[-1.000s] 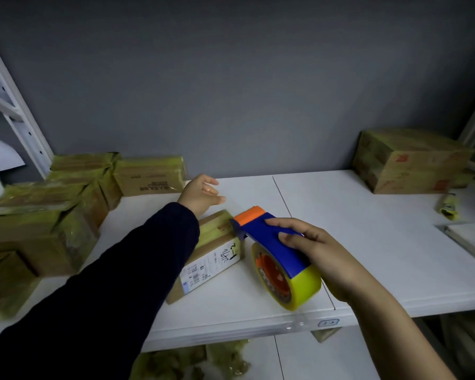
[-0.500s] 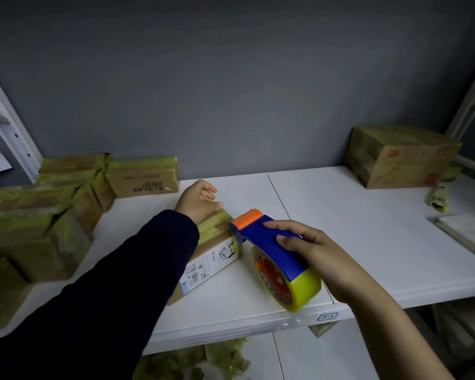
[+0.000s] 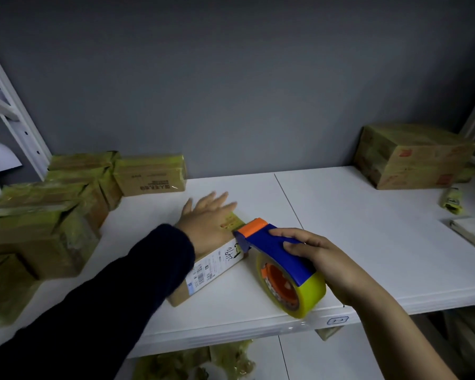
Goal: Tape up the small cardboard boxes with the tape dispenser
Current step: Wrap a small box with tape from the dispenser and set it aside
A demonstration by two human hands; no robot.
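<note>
- Our left hand (image 3: 206,220) has uncurled its fingers, which now lie flat on the box (image 3: 217,266).
- Our right hand (image 3: 321,259) grips the dispenser (image 3: 274,250), its orange tip against the box, mid-table (image 3: 368,242).

Parcel packing room: taped boxes (image 3: 151,175), shelving (image 3: 19,124)

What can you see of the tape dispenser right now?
The tape dispenser has a blue plastic body, an orange toothed cutter and a yellow tape roll on an orange core. The right hand grips the body from above. Its cutter end meets the small cardboard box at a top corner; the roll is over the table.
</note>
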